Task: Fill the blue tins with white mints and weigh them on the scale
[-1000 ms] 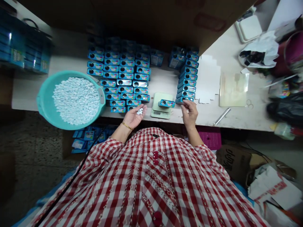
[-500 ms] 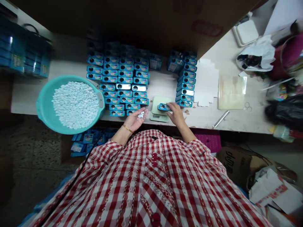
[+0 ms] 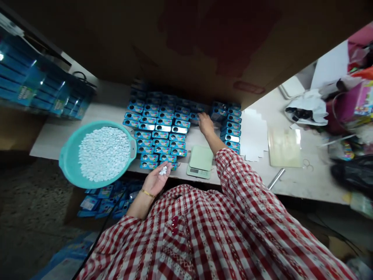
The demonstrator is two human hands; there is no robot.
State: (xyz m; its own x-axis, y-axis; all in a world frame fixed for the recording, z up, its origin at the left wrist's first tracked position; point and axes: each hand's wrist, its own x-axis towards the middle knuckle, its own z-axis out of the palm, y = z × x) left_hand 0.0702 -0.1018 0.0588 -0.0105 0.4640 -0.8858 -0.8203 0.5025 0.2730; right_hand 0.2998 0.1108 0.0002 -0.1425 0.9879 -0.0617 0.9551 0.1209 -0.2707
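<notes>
My left hand (image 3: 154,181) rests palm up at the table's near edge, cupped round a few white tablets (image 3: 162,170). My right hand (image 3: 206,124) is stretched to the back of the table, its fingers closed on a small blue tin (image 3: 194,117) at the far end of the rows of blue tins (image 3: 159,134). Between my hands sits a pale green scale (image 3: 201,159) with nothing on its plate. A teal basin (image 3: 65,163) heaped with white tablets (image 3: 103,153) overhangs the table edge to the left of my left hand.
Another column of blue tins (image 3: 233,130) stands right of the scale. Beyond it lie white card blanks (image 3: 255,134), a clear sheet (image 3: 284,147) and a metal rod (image 3: 275,179). Wrapped blue packs (image 3: 37,93) are stacked far left; blue packets (image 3: 101,198) lie under the table.
My right hand took the blue tin off the scale and carried it to the far rows. The scale plate is bare. My left hand kept its tablets. The view tilted up.
</notes>
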